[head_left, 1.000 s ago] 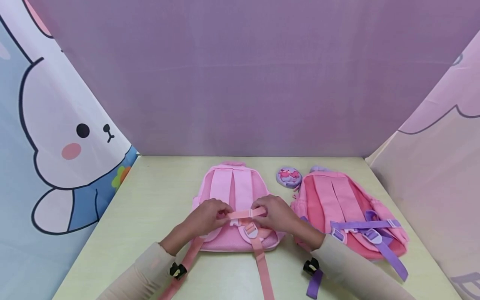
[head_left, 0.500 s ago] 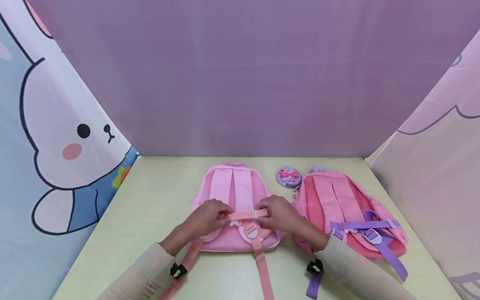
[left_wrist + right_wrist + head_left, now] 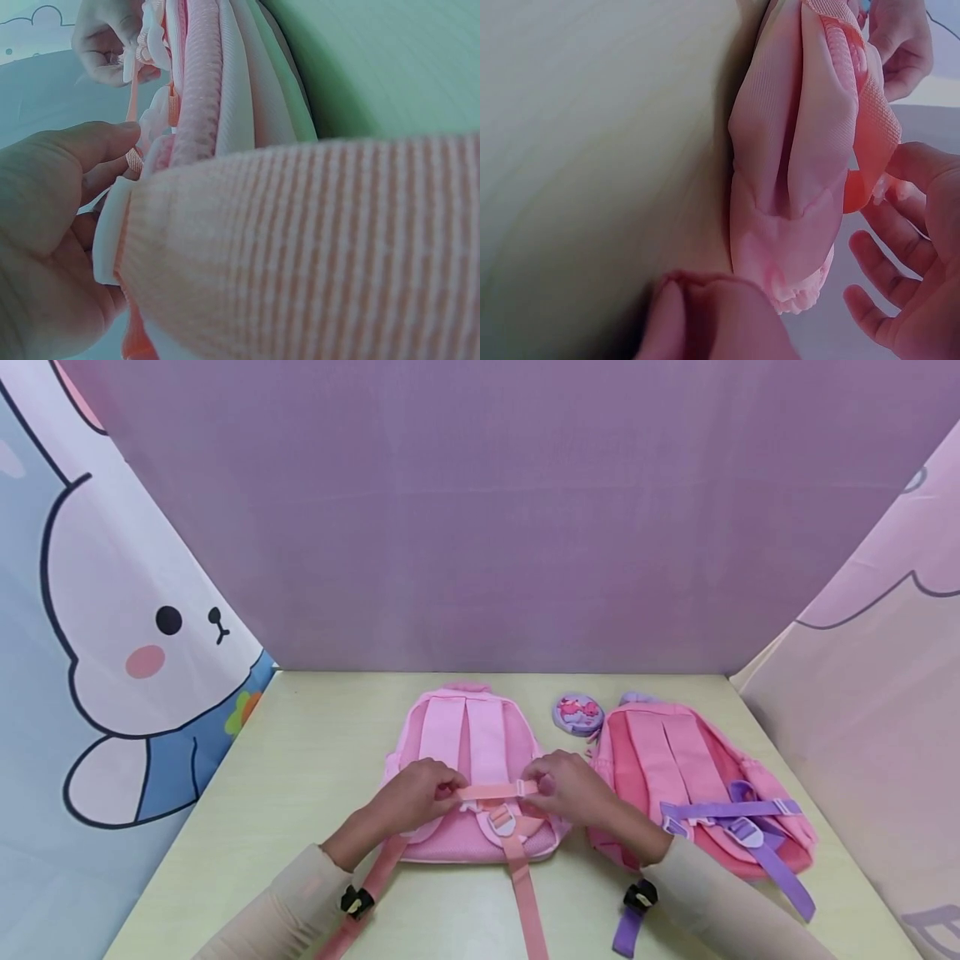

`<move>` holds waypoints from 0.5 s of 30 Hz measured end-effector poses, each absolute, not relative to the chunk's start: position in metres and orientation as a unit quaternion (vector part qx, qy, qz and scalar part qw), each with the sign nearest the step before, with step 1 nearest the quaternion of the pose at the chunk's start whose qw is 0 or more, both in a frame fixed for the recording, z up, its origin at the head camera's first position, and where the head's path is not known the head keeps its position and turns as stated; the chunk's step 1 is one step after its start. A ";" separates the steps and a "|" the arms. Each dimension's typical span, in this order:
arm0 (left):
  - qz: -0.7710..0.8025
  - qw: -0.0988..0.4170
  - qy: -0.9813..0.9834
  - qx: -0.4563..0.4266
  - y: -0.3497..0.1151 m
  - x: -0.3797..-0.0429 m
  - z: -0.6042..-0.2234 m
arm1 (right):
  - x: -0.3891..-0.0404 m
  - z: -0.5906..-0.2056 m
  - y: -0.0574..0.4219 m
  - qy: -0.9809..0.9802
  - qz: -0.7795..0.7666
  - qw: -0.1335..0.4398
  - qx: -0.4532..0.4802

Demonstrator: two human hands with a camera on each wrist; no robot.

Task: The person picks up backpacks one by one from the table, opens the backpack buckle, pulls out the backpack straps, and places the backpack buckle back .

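A light pink backpack (image 3: pixel 487 739) lies with its shoulder straps facing up in the middle of the table. Across its lower half runs a peach webbing strap (image 3: pixel 491 792), held taut between both hands. My left hand (image 3: pixel 418 792) pinches the strap's left end between thumb and fingers. Near the right end my right hand (image 3: pixel 566 787) pinches it by a small white slider (image 3: pixel 520 788). A white adjuster buckle (image 3: pixel 501 820) sits just below the strap. In the right wrist view, the thumb and index finger of my right hand (image 3: pixel 930 225) meet at the peach webbing (image 3: pixel 881 124).
A deeper pink backpack (image 3: pixel 637 735) with purple straps (image 3: pixel 776 868) lies to the right, close to my right forearm. A small round purple pouch (image 3: pixel 577 715) lies between the bags at the back. Loose peach strap tails (image 3: pixel 527 902) trail toward the table's front.
My right hand has shifted a little to the right, and the white slider has moved right along the strap with it. My left hand stays in place.
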State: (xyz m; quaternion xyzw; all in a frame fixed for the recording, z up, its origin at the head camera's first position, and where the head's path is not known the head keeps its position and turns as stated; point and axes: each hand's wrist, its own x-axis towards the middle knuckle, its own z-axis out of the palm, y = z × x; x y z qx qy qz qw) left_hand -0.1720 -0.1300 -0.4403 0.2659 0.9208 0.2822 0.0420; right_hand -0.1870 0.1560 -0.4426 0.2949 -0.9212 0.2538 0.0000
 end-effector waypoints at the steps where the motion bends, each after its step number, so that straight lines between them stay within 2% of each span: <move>1: 0.280 0.042 0.921 0.266 -0.130 -0.172 -0.441 | -0.187 -0.443 0.157 -0.921 0.255 -0.002 0.295; 15: 0.268 0.049 0.921 0.279 -0.131 -0.172 -0.443 | -0.186 -0.449 0.160 -0.930 0.225 -0.002 0.291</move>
